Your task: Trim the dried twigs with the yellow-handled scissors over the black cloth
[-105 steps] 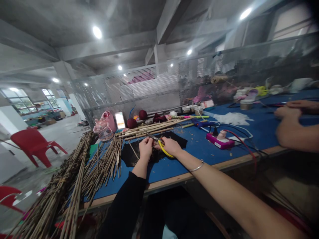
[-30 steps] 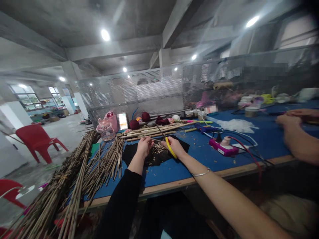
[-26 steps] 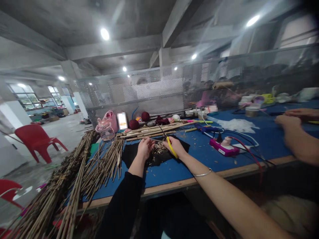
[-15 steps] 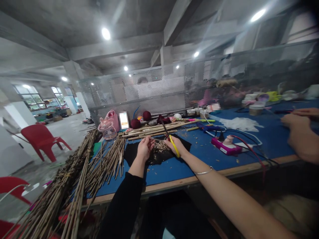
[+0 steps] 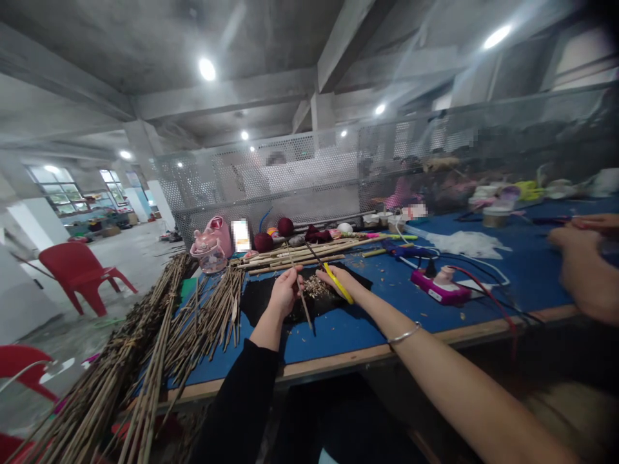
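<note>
My left hand (image 5: 286, 290) pinches a thin stick (image 5: 305, 305), which slants down toward the table's near edge. In my right hand (image 5: 334, 280) is a pair of scissors with a yellow handle (image 5: 341, 287); the dark blade (image 5: 314, 253) points up and to the left. Both hands are over a black cloth (image 5: 261, 293) strewn with small wood chips (image 5: 316, 287). Left of the cloth lies a spread of cut sticks (image 5: 210, 316), beside a large bundle of longer sticks (image 5: 113, 351). Whether the scissors touch the stick, I cannot tell.
The blue table (image 5: 333, 332) holds a pink cup (image 5: 210, 248), yarn balls (image 5: 285, 225) and pale rods (image 5: 300, 258) at the back. A purple power strip (image 5: 440, 287) with cables stands right. Another person's hand (image 5: 583, 264) works at far right. A mesh screen (image 5: 309, 174) rises behind.
The stick in my left hand has swung from roughly level to a steep slant, its lower end toward me. My right hand keeps the scissors and has shifted slightly.
</note>
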`<state>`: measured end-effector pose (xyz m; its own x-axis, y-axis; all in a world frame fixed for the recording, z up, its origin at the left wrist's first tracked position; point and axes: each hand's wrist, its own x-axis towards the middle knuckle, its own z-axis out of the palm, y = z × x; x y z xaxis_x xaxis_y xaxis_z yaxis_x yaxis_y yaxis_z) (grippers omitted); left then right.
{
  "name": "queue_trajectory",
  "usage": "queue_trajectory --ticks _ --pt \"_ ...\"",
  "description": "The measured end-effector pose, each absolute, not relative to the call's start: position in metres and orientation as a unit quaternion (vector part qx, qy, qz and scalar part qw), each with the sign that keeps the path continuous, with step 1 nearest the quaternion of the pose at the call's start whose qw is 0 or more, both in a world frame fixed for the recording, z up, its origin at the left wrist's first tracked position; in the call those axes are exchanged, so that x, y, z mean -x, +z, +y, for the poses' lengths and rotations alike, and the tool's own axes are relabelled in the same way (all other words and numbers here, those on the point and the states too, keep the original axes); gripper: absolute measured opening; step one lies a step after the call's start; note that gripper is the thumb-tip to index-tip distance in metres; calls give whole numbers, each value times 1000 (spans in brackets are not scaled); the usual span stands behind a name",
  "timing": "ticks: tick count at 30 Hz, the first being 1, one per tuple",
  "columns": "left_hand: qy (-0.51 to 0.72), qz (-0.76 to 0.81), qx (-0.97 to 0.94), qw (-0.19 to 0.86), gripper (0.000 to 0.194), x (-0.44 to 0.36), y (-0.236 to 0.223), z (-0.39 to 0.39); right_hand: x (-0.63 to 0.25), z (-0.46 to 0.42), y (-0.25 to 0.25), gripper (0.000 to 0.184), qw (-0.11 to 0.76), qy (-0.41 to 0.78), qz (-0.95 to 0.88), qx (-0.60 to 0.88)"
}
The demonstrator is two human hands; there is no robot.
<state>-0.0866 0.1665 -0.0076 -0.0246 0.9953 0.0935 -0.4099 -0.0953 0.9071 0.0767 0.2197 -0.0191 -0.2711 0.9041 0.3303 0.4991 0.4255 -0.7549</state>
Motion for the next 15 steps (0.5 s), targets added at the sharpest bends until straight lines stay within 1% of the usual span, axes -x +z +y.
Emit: queue_trajectory --ticks 3,8,12,15 --pt "604 372 -409 574 32 86 -5 165 -75 219 -11 44 349 257 -770 469" --pt "596 369 -426 571 24 87 -5 165 -71 216 8 45 360 215 -770 481" --pt "637 348 -427 539 29 90 -5 166 -74 210 15 46 310 210 -785 495" --pt "628 347 -436 543 34 91 -4 165 -78 200 16 47 264 241 -793 494"
